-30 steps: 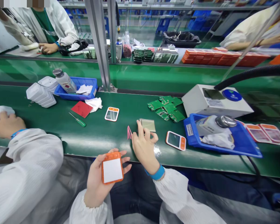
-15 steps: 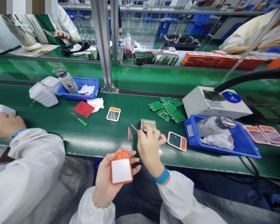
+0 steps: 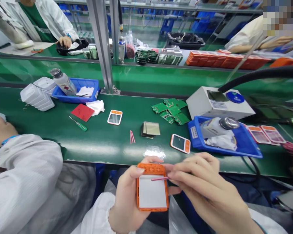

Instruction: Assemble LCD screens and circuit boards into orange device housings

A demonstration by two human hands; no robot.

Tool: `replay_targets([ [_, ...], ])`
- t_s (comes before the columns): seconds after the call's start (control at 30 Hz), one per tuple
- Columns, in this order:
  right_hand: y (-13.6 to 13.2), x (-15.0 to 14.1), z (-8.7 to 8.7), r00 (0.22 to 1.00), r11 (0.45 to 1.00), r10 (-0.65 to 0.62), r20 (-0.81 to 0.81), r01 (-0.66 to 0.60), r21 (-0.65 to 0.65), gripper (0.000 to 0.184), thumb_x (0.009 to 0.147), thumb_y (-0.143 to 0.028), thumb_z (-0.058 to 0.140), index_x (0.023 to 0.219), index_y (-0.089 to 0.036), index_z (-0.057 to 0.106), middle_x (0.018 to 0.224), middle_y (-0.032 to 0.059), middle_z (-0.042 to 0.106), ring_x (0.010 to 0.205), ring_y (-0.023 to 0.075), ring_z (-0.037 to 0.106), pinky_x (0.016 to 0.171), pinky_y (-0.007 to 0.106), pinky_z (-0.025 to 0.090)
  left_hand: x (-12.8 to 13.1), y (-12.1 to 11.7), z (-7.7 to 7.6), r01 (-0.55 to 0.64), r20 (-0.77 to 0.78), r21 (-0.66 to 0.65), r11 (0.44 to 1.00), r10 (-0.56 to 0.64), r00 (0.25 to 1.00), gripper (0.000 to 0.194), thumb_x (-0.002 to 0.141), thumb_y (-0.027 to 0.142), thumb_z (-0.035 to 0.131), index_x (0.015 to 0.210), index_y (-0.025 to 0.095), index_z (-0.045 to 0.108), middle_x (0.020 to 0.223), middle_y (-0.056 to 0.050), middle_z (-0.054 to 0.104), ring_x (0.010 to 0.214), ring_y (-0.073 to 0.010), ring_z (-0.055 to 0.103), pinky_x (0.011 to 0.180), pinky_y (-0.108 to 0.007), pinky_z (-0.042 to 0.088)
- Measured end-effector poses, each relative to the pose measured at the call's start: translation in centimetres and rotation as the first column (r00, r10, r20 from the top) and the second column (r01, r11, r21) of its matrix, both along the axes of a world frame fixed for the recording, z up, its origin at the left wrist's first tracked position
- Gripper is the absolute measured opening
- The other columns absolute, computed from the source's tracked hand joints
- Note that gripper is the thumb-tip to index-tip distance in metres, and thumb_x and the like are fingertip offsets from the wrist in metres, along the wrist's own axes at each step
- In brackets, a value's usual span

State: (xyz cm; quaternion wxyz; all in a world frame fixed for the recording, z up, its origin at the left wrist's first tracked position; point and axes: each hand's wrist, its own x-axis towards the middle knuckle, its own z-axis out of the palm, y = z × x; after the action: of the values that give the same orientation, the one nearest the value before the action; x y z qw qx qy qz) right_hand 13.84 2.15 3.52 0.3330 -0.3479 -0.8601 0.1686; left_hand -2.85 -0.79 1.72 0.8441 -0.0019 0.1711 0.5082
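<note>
My left hand (image 3: 127, 195) holds an orange plastic case (image 3: 152, 168) from below, its white panel (image 3: 152, 192) facing up. Between the thumb and fingertips of my right hand (image 3: 207, 185) is a thin pink strip (image 3: 159, 178), its free end over the upper part of the white panel; whether it touches the panel I cannot tell. On the bench beyond lie several more pink strips (image 3: 132, 137) and a small stack of thin plates (image 3: 151, 129). Two white-and-orange devices with screens, one device (image 3: 115, 117) at left and one device (image 3: 180, 143) at right, rest on the bench.
Green circuit boards (image 3: 172, 110) lie before a white box (image 3: 217, 104). A blue tray (image 3: 246, 150) holds a bottle. At left are a screwdriver (image 3: 78, 123), a red sheet (image 3: 82, 112), another blue tray (image 3: 86, 99) and white casings (image 3: 36, 97). A co-worker's arm (image 3: 29, 162) is beside me.
My right hand has come back from the bench beside the plates to the orange case, bringing a pink strip over the white panel. The case has shifted right and nearer in view.
</note>
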Motion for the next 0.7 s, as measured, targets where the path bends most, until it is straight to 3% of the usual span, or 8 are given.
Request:
replay_targets([
  [0.17, -0.33, -0.64, 0.6, 0.997, 0.999, -0.036, 0.063, 0.034, 0.032, 0.017, 0.091, -0.007, 0.049, 0.088, -0.019, 0.06, 0.082, 0.0002, 0.065, 0.074, 0.0134, 0.055, 0.088, 0.041, 0.029, 0.41, 0.12, 0.28, 0.005, -0.044, -0.06, 0.998, -0.008, 0.999, 0.031, 0.074, 0.032, 0.056, 0.098, 0.014, 0.064, 0.086, -0.01, 0.067, 0.073, -0.0156, 0.061, 0.068, -0.024, 0.046],
  [0.33, -0.09, -0.37, 0.65, 0.992, 0.998, -0.039, 0.123, 0.031, 0.061, 0.019, 0.092, -0.007, 0.045, 0.09, -0.019, 0.059, 0.083, 0.001, 0.064, 0.075, 0.0135, 0.056, 0.09, 0.04, 0.027, 0.54, 0.06, 0.35, 0.014, -0.055, -0.05, 0.999, -0.017, 0.998, 0.03, 0.073, 0.032, 0.058, 0.097, 0.015, 0.065, 0.089, -0.01, 0.067, 0.081, -0.0183, 0.061, 0.072, -0.025, 0.046],
  [0.7, -0.16, 0.0, 0.61, 0.982, 1.0, -0.011, 0.188, 0.006, 0.027, 0.021, 0.092, -0.006, 0.043, 0.091, -0.018, 0.061, 0.084, 0.0021, 0.064, 0.077, 0.0151, 0.055, 0.089, 0.042, 0.027, 0.72, 0.15, 0.26, 0.03, -0.045, -0.089, 0.996, -0.034, 0.998, 0.029, 0.07, 0.03, 0.06, 0.095, 0.015, 0.066, 0.086, -0.007, 0.068, 0.078, -0.0166, 0.063, 0.071, -0.023, 0.045],
])
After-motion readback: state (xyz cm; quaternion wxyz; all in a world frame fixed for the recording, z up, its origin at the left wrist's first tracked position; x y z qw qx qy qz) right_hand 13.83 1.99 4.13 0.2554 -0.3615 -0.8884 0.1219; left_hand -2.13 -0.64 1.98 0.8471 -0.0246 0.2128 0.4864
